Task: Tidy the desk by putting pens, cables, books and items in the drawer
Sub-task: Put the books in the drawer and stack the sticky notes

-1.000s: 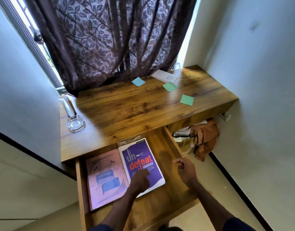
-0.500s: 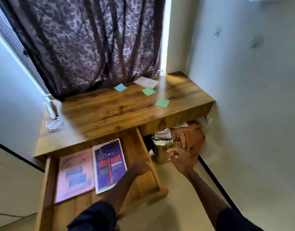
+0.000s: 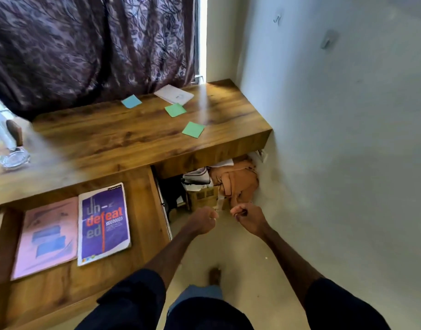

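Two books lie flat in the open wooden drawer (image 3: 145, 210), lower left of frame: a purple paperback with orange "undefeated" lettering (image 3: 103, 223) and a thin pink book with blue blocks on its cover (image 3: 47, 236), just beside each other.

I have both hands at frame centre, over the floor right of the drawer. The left hand (image 3: 202, 221) is curled into a fist with nothing visible in it. It sits near the drawer's right wall and apart from the purple paperback. The right hand (image 3: 248, 216) is also curled, thumb against forefinger, and I see nothing in it. The hands are near each other, not touching, just in front of a brown cardboard box (image 3: 202, 196) and an orange-brown cloth (image 3: 238, 182) under the desk.

Loose items lie on the wooden desk top (image 3: 109, 139), upper middle of frame, well apart from both hands:
- a blue square sticky note (image 3: 131, 101)
- a green square sticky note (image 3: 175, 109)
- a second green sticky note (image 3: 193, 129) near the front edge
- a white paper pad (image 3: 173, 94) by the curtain

A clear glass ashtray (image 3: 13, 158) sits at the far left edge.
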Demonstrator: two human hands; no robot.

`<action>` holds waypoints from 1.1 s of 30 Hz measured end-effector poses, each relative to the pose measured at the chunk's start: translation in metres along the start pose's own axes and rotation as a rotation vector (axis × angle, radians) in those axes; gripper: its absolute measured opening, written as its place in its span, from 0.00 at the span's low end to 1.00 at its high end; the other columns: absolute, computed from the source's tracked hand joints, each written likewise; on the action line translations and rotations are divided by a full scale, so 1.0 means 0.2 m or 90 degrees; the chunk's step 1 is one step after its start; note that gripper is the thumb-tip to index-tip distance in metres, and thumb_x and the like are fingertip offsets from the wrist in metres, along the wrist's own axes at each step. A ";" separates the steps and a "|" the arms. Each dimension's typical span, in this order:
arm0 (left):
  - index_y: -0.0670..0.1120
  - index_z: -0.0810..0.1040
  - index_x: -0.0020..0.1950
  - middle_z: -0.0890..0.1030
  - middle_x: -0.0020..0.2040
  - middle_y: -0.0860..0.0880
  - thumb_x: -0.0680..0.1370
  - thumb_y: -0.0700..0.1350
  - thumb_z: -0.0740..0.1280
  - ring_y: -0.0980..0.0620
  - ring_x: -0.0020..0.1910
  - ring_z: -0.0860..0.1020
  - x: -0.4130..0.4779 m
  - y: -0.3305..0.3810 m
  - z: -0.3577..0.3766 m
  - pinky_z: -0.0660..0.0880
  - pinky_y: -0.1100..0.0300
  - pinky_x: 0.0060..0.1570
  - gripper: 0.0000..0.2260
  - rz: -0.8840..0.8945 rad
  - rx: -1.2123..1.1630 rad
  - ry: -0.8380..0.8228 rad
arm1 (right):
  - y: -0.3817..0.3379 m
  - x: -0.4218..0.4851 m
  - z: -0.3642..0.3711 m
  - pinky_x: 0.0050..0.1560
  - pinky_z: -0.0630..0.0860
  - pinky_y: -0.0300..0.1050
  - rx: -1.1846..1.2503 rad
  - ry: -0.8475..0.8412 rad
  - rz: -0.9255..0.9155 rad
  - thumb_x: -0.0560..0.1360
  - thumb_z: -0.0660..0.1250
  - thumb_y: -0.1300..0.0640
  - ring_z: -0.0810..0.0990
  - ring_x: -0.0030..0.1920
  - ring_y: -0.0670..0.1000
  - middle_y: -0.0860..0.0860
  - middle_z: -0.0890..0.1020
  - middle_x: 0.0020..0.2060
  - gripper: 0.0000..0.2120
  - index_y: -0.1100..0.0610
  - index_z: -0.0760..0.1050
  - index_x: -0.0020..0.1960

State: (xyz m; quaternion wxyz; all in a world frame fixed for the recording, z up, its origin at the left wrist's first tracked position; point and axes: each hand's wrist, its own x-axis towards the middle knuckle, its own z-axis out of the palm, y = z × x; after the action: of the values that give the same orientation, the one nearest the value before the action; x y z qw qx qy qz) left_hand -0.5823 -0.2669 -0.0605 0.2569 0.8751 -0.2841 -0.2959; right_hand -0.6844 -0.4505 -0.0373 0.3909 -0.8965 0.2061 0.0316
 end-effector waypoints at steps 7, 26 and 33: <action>0.45 0.85 0.53 0.84 0.53 0.49 0.75 0.39 0.65 0.52 0.52 0.81 0.51 0.16 -0.08 0.74 0.61 0.49 0.11 -0.020 -0.036 0.046 | 0.10 0.47 -0.21 0.46 0.78 0.37 -0.039 -0.098 -0.031 0.73 0.67 0.65 0.82 0.42 0.43 0.47 0.87 0.44 0.10 0.54 0.85 0.46; 0.48 0.81 0.54 0.83 0.54 0.48 0.76 0.45 0.65 0.48 0.54 0.81 1.36 0.11 -0.89 0.78 0.53 0.53 0.09 -0.285 -0.061 0.268 | -0.10 1.93 -0.55 0.48 0.79 0.43 -0.055 -0.206 -0.140 0.74 0.69 0.60 0.82 0.45 0.46 0.47 0.85 0.44 0.06 0.54 0.83 0.49; 0.49 0.80 0.53 0.82 0.54 0.49 0.75 0.45 0.66 0.46 0.54 0.80 1.50 -0.06 -1.14 0.76 0.56 0.49 0.08 -0.399 -0.107 0.310 | -0.28 2.43 -0.41 0.31 0.75 0.46 -0.019 -0.249 -0.159 0.73 0.67 0.66 0.79 0.34 0.46 0.44 0.81 0.35 0.04 0.61 0.80 0.44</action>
State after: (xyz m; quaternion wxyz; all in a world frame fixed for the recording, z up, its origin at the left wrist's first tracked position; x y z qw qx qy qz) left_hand -0.2286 -0.3886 -0.0216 0.2845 0.9398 0.0908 -0.1658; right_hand -0.2283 -0.6423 -0.0486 0.4107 -0.8977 0.0137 0.1592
